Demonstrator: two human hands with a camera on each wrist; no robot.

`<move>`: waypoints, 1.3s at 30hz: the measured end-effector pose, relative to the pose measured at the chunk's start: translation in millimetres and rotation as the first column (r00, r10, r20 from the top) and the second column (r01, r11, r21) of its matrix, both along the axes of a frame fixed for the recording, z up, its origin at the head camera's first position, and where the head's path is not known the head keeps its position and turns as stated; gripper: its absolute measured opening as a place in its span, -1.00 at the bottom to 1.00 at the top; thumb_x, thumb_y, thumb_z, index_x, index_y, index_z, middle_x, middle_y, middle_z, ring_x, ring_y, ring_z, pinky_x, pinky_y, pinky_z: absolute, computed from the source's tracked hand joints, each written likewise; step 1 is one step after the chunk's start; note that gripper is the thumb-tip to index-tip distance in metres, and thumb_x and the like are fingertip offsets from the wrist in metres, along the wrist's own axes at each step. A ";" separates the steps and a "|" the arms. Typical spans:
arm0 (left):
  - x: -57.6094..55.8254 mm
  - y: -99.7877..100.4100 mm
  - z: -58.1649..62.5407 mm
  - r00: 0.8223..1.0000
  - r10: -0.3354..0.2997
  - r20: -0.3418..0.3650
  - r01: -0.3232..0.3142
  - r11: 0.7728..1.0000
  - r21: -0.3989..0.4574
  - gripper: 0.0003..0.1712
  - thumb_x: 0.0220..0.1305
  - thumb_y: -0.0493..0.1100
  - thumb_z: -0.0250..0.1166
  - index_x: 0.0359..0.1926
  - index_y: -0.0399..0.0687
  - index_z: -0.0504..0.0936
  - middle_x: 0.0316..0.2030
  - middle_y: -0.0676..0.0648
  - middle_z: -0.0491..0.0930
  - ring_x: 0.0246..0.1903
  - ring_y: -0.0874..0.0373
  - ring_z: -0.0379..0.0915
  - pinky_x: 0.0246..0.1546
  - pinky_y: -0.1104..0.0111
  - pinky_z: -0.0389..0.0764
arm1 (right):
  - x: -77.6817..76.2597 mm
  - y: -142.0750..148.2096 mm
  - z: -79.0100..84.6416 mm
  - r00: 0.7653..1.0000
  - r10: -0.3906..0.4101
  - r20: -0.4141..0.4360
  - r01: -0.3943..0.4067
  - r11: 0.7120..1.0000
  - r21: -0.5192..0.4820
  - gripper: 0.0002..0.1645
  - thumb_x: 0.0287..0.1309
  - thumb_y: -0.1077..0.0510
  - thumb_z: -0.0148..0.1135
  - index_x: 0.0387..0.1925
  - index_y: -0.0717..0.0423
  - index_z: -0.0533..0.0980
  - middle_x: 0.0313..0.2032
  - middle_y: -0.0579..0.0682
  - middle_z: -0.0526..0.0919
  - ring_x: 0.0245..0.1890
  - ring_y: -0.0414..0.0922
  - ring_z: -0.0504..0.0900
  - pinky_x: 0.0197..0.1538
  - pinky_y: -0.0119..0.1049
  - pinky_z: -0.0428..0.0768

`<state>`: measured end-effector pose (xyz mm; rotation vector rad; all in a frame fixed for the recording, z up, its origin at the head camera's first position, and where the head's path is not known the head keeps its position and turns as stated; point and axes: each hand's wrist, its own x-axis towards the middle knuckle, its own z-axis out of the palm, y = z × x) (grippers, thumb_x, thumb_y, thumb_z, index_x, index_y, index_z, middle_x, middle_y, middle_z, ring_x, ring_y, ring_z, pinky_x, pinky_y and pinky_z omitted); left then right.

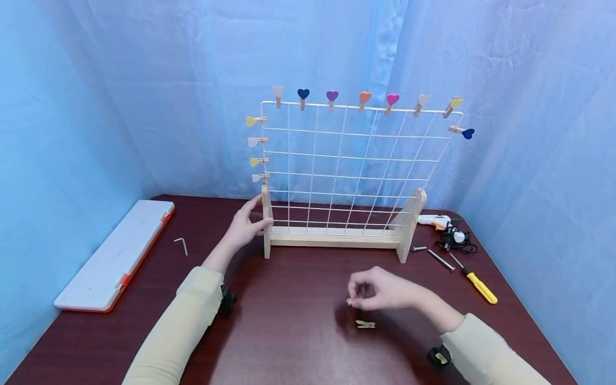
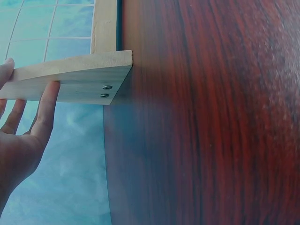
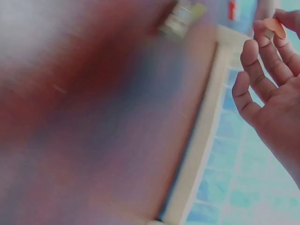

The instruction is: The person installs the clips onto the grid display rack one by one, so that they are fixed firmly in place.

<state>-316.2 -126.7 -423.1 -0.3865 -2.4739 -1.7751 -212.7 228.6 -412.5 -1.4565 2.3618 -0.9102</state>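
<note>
My left hand [image 1: 246,224] grips the left wooden upright [image 2: 93,75] of a stand, thumb on one side and fingers against the outer face. The stand holds a white wire grid [image 1: 346,166] with small heart clothespins along its top and sides, among them a purple-heart clothespin [image 1: 332,97]. Over the table my right hand [image 1: 385,289] pinches an orange-heart clothespin [image 3: 276,29] between thumb and fingertips; the other fingers curl loosely. Just below that hand, a clothespin with a yellow-green heart [image 1: 366,324] lies on the tabletop, blurred in the right wrist view.
A white case with orange latches [image 1: 115,256] lies at the left, with a hex key [image 1: 182,246] beside it. At the right are a glue gun [image 1: 434,221] with a black cord [image 1: 454,238], a bolt [image 1: 441,260] and a yellow-handled screwdriver [image 1: 481,287]. Blue curtains surround the table.
</note>
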 end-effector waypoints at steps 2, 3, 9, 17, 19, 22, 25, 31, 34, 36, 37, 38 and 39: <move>-0.1 0.6 0.0 1.000 -0.003 -0.004 0.003 1.000 -0.003 -0.15 0.10 -0.11 0.27 0.35 0.15 0.03 0.26 -0.07 0.12 -0.01 -0.10 0.33 -0.43 0.30 0.64 | -4.1 6.9 13.1 0.999 -0.038 -0.001 0.038 0.998 -0.049 -0.93 0.09 0.16 0.17 -0.40 -0.12 0.47 -0.45 -0.25 0.58 -0.45 -0.32 0.53 -0.43 -0.44 0.55; -0.2 0.8 0.0 1.000 -0.003 -0.004 0.003 1.000 -0.004 -0.15 0.10 -0.11 0.27 0.35 0.15 0.03 0.26 -0.07 0.12 -0.01 -0.10 0.34 -0.43 0.30 0.64 | -5.9 10.4 20.2 0.998 -0.057 -0.020 0.055 0.996 -0.075 -0.91 0.10 0.18 0.16 -0.38 -0.12 0.48 -0.43 -0.23 0.59 -0.43 -0.30 0.54 -0.41 -0.43 0.55; -0.3 0.3 0.2 1.000 -0.001 0.003 0.001 1.000 0.001 -0.16 0.10 -0.14 0.27 0.34 0.16 0.05 0.26 -0.06 0.11 -0.01 -0.11 0.33 -0.43 0.30 0.64 | -5.3 29.6 76.6 0.942 -0.335 0.000 0.330 0.928 -0.175 -0.88 0.08 0.22 0.19 -0.30 -0.01 0.54 -0.39 -0.18 0.63 -0.38 -0.24 0.58 -0.41 -0.39 0.55; 0.2 -0.1 0.3 1.000 0.001 -0.001 -0.001 1.000 0.000 -0.16 0.10 -0.13 0.27 0.34 0.18 0.04 0.25 -0.06 0.13 -0.01 -0.11 0.34 -0.43 0.30 0.64 | -21.8 67.4 131.7 0.701 -0.671 0.241 0.636 0.436 -0.636 -0.74 -0.17 0.36 0.35 -0.36 0.46 0.57 -0.52 -0.08 0.68 -0.61 -0.20 0.59 -0.54 -0.49 0.54; 0.5 -0.1 0.3 1.000 0.003 0.000 -0.003 1.000 -0.001 -0.17 0.10 -0.13 0.27 0.34 0.18 0.05 0.25 -0.06 0.13 -0.01 -0.10 0.34 -0.43 0.30 0.64 | -32.6 80.8 136.6 0.719 -0.610 0.332 0.576 0.255 -0.777 -0.69 -0.19 0.42 0.34 -0.34 0.58 0.53 -0.51 0.04 0.68 -0.63 -0.15 0.61 -0.47 -0.45 0.59; 0.4 -0.1 0.3 1.000 0.002 0.002 -0.002 1.000 0.002 -0.17 0.11 -0.16 0.27 0.34 0.18 0.05 0.25 -0.06 0.13 -0.01 -0.11 0.34 -0.44 0.29 0.64 | -45.0 96.6 143.3 0.741 -0.549 0.388 0.498 0.061 -0.865 -0.62 -0.22 0.44 0.33 -0.28 0.62 0.49 -0.49 0.17 0.67 -0.63 -0.09 0.61 -0.37 -0.35 0.63; 0.0 -0.5 0.3 1.000 0.002 0.005 -0.002 1.000 0.001 -0.16 0.10 -0.15 0.27 0.34 0.18 0.04 0.25 -0.06 0.13 0.00 -0.10 0.34 -0.43 0.29 0.64 | -53.8 105.2 148.5 0.720 -0.531 0.446 0.500 -0.048 -0.865 -0.58 -0.23 0.39 0.36 -0.24 0.57 0.51 -0.48 0.18 0.66 -0.58 -0.08 0.63 -0.34 -0.33 0.63; -0.9 -2.0 0.0 1.000 0.002 0.007 -0.002 1.000 0.000 -0.15 0.09 -0.11 0.28 0.34 0.19 0.04 0.25 -0.05 0.13 -0.01 -0.10 0.34 -0.43 0.30 0.64 | -71.4 104.5 152.7 0.665 -0.499 0.555 0.524 -0.218 -0.823 -0.55 -0.38 0.34 0.46 -0.31 0.48 0.57 -0.47 0.17 0.65 -0.54 -0.07 0.61 -0.33 -0.36 0.62; -1.3 -2.2 -0.6 1.000 -0.007 0.012 0.006 1.000 0.006 -0.15 0.09 -0.10 0.28 0.34 0.19 0.04 0.26 -0.05 0.12 -0.01 -0.12 0.33 -0.42 0.29 0.64 | -78.6 99.9 151.6 0.618 -0.563 0.549 0.513 -0.240 -0.824 -0.55 -0.42 0.28 0.49 -0.35 0.45 0.59 -0.47 0.13 0.65 -0.57 -0.10 0.57 -0.35 -0.39 0.59; -1.3 -2.1 -0.7 1.000 -0.009 0.013 0.009 1.000 0.008 -0.15 0.09 -0.11 0.28 0.34 0.19 0.04 0.26 -0.06 0.12 -0.01 -0.12 0.33 -0.42 0.29 0.64 | -81.9 96.8 149.8 0.575 -0.620 0.533 0.507 -0.242 -0.828 -0.56 -0.42 0.23 0.49 -0.37 0.41 0.61 -0.46 0.09 0.66 -0.59 -0.14 0.55 -0.35 -0.41 0.55; -1.4 -2.0 -0.7 1.000 -0.010 0.012 0.010 1.000 0.006 -0.15 0.09 -0.11 0.28 0.34 0.19 0.04 0.26 -0.06 0.12 -0.01 -0.12 0.33 -0.42 0.30 0.64 | -83.4 95.3 148.7 0.561 -0.635 0.531 0.506 -0.245 -0.827 -0.56 -0.41 0.21 0.49 -0.38 0.39 0.61 -0.46 0.08 0.65 -0.59 -0.15 0.54 -0.35 -0.41 0.54; -1.4 -1.9 -0.7 1.000 -0.010 0.011 0.010 1.000 0.006 -0.15 0.09 -0.11 0.28 0.34 0.19 0.04 0.26 -0.06 0.12 -0.01 -0.11 0.33 -0.42 0.30 0.64 | -85.0 93.9 147.6 0.550 -0.648 0.527 0.503 -0.247 -0.828 -0.57 -0.40 0.20 0.49 -0.38 0.38 0.62 -0.45 0.08 0.65 -0.60 -0.16 0.53 -0.35 -0.41 0.53; -1.3 -1.8 -0.4 1.000 -0.009 0.010 0.009 1.000 0.006 -0.15 0.09 -0.11 0.28 0.34 0.19 0.05 0.26 -0.05 0.12 -0.01 -0.11 0.33 -0.42 0.30 0.64 | -86.4 92.3 146.3 0.544 -0.655 0.524 0.502 -0.246 -0.829 -0.58 -0.39 0.18 0.48 -0.38 0.37 0.62 -0.45 0.08 0.65 -0.59 -0.16 0.53 -0.35 -0.42 0.53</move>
